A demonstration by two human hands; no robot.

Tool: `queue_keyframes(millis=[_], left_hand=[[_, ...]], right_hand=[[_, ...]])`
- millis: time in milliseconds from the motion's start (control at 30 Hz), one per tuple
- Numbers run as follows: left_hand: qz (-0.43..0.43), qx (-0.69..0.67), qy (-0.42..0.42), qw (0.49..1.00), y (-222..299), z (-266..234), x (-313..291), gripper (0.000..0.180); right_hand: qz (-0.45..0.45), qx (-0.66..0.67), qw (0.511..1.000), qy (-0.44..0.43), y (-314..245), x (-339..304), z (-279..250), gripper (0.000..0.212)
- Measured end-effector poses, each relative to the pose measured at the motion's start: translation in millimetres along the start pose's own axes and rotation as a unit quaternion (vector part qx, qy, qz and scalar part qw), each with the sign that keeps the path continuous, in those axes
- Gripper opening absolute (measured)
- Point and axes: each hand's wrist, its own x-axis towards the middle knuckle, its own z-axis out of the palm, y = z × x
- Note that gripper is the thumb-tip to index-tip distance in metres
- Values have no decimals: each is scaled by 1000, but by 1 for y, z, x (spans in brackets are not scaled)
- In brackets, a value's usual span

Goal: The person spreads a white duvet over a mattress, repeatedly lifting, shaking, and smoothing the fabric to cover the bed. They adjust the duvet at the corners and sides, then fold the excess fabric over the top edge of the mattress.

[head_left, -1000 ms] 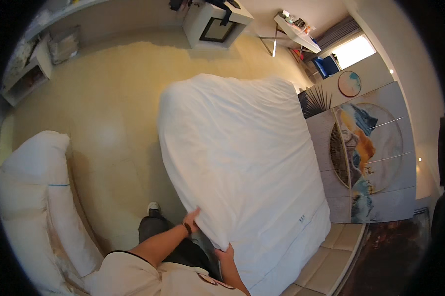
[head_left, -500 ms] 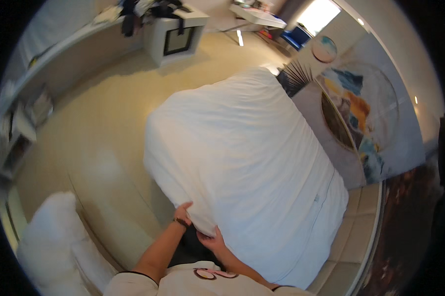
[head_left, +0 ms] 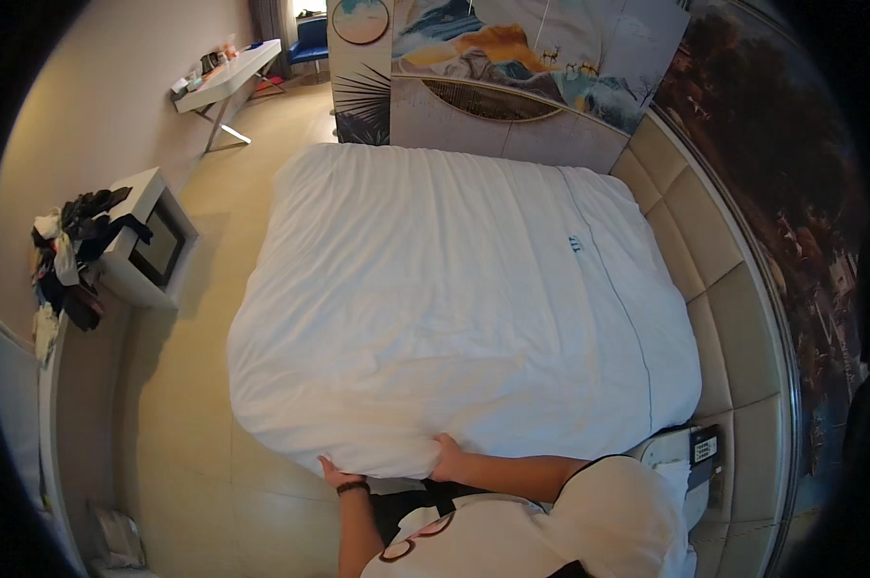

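A white bed sheet (head_left: 425, 308), with a thin blue line toward its right end, covers the wide bed in front of me and wraps down over the rounded near edge. My left hand (head_left: 339, 474), a dark band on its wrist, is closed on the sheet's hanging edge near the left corner, fingers partly hidden by the cloth. A short way to the right, my right hand (head_left: 448, 459) grips the same near edge, fingertips out of sight. The cloth between the two hands bulges slightly, and wrinkles run across the top.
A padded beige headboard (head_left: 710, 299) borders the bed's right end. At the left stands a white cabinet (head_left: 151, 193) beside a pile of clothes (head_left: 69, 255). Farther back are a white desk (head_left: 228, 79), a blue chair (head_left: 308, 40) and a painted wall panel (head_left: 512, 58).
The view has turned to the right, so the bed lies straight across it. My right hand has shifted along the near edge, away from my left; both stay on the sheet.
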Motion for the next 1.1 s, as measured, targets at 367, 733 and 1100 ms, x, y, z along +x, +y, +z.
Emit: queue_keyframes(millis=[367,733,1100], left_hand=[[-64,8,-46,997,173,-43,81,50],[-278,4,-86,957,254,20,-6,48],[-127,-79,68,986,292,-51,73,51]], right_hand=[[-186,-67,972,-124,70,-4,31,48],[-219,-101,970,-24,230,56,139,43],[-193,-17,981,19,245,75,59,41]])
